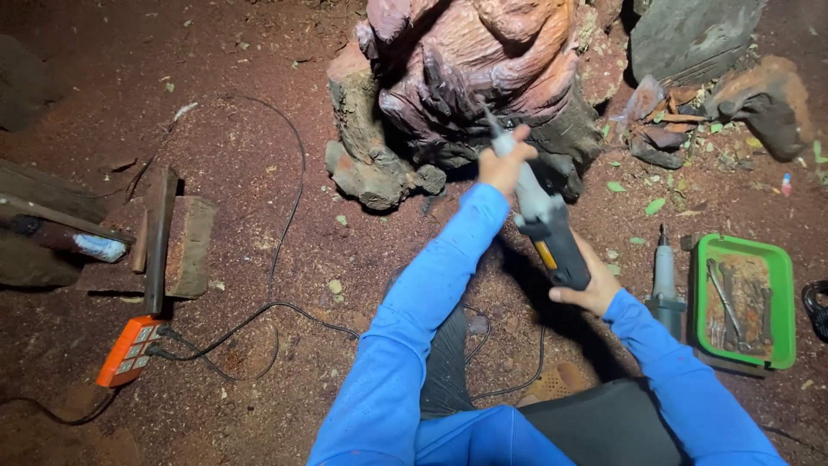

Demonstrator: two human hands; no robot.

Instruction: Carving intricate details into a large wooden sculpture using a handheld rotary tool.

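Both hands, left [504,164] and right [591,285], gripping 1 grinder [543,220] at 1 wood carving [470,78]; 1 spare grinder [664,280], 1 green tray [780,285].

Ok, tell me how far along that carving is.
Done: the wood carving already has rounded, deeply cut forms. In hand: the left hand steadies the nose of the rotary grinder, the right hand grips its body, tip at the carving. Left: the base looks rough and unshaped.
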